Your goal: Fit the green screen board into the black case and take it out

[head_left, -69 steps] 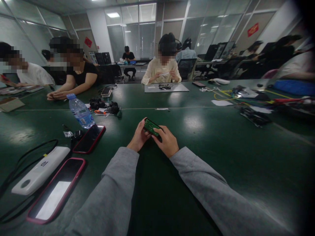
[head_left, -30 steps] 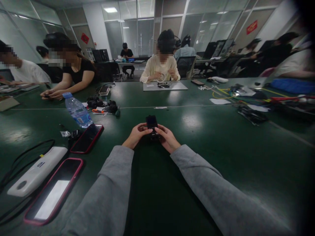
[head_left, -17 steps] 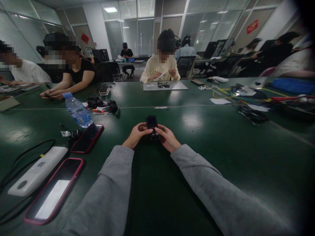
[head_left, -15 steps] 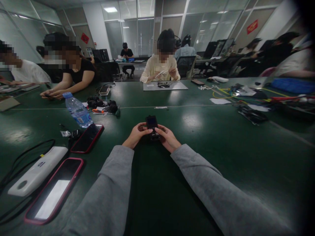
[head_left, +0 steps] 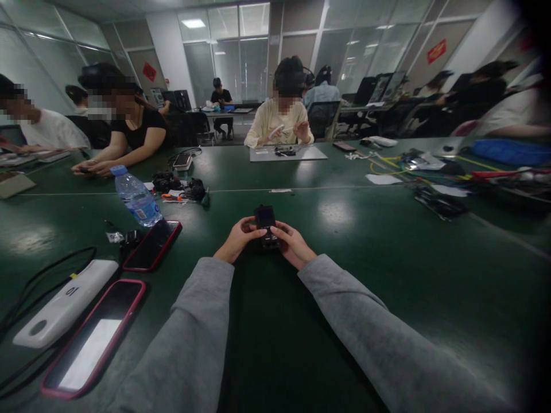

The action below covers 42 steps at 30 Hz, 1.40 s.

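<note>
A small black device (head_left: 266,221) stands upright on the green table (head_left: 344,275), just ahead of me in the middle. My left hand (head_left: 238,238) grips its left side with curled fingers, the thumb on its front. Opposite it, my right hand (head_left: 294,244) holds the right side the same way. Both thumbs press the lower front of the device. Grey sleeves cover both forearms.
To my left lie two red-cased phones (head_left: 151,244) (head_left: 92,337), a white power bank (head_left: 64,303) with a black cable, and a water bottle (head_left: 136,196). Black parts and an orange tool (head_left: 181,188) lie beyond. Other people sit across and left; cables and papers (head_left: 413,172) crowd the right.
About two seconds ago my hands held a green circuit board flat; now they hold a black device upright. Over the last second the hands have stayed nearly still.
</note>
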Each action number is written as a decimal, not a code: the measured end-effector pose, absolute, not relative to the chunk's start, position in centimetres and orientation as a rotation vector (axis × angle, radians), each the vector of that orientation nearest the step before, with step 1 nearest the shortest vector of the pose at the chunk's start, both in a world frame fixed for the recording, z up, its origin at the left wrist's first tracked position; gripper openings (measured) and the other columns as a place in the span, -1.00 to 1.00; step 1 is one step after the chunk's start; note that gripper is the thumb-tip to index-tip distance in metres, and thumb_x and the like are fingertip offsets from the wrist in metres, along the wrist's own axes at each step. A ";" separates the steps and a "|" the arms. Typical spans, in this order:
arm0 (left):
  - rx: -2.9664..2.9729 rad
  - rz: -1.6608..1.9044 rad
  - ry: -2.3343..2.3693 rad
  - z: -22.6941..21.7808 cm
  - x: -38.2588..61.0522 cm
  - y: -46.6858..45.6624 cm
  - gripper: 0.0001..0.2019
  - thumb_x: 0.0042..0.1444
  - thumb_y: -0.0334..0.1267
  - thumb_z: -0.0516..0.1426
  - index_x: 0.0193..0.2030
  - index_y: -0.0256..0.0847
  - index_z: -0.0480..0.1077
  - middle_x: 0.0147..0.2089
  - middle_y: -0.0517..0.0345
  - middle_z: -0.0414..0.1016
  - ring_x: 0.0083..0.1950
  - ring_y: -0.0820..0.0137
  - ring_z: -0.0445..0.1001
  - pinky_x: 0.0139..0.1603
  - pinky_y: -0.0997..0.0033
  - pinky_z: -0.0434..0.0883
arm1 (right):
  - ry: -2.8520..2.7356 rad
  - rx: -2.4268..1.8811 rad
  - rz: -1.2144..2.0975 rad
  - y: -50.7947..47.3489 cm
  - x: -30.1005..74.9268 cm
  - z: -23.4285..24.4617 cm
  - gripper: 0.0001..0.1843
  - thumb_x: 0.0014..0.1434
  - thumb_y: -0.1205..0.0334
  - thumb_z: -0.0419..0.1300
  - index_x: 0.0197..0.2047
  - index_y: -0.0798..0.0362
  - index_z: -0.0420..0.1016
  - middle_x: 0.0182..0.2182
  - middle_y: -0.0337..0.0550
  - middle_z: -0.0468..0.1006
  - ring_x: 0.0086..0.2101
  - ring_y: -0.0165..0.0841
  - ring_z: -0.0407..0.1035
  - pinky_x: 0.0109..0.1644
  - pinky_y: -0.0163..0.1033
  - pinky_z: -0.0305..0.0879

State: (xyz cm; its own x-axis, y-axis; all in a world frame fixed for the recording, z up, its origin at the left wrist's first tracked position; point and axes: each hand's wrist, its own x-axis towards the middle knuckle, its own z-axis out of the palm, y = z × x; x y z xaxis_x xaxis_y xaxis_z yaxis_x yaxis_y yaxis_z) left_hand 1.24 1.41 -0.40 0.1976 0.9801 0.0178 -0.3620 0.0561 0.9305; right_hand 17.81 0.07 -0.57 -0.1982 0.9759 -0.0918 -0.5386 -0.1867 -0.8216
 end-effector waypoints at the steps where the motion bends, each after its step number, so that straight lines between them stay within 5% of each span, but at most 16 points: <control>1: 1.001 1.205 0.802 -0.4 1.2 1.4 -0.41 -0.26 -0.35 0.36 -0.03 -0.28 0.31 -0.29 0.14 0.46 -0.21 0.39 0.45 0.00 0.26 0.30 | -0.795 -0.773 1.659 0.0 17.8 -0.5 -0.43 -0.22 0.20 0.46 -0.11 0.08 0.40 -0.23 -0.18 0.48 -0.27 -0.42 0.40 -0.21 -0.35 0.34; 17: 0.983 1.172 0.820 0.0 1.1 1.3 -0.38 -0.22 -0.31 0.35 0.04 -0.26 0.28 -0.22 0.06 0.46 -0.15 0.35 0.45 0.03 0.20 0.30 | -0.821 -0.787 1.657 0.4 17.9 -1.3 -0.44 -0.13 0.21 0.43 -0.06 0.05 0.35 -0.20 -0.15 0.46 -0.23 -0.41 0.39 -0.20 -0.35 0.35; 42: 1.008 1.127 0.816 0.1 0.9 1.1 -0.50 -0.13 -0.24 0.32 -0.02 -0.22 0.30 -0.22 0.11 0.41 -0.20 0.44 0.43 -0.14 0.38 0.33 | -0.875 -0.809 1.604 -0.3 17.5 -0.7 -0.42 -0.16 0.23 0.44 -0.07 0.04 0.32 -0.25 -0.20 0.44 -0.27 -0.43 0.39 -0.24 -0.37 0.35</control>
State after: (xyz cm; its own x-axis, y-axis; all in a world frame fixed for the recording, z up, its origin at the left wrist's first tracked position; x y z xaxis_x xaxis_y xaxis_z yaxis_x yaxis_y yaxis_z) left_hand 0.87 1.06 0.07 0.2479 0.9684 -0.0277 -0.3294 0.1112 0.9376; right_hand 17.53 -0.32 -0.70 -0.1826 0.9813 -0.0607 -0.4798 -0.1428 -0.8657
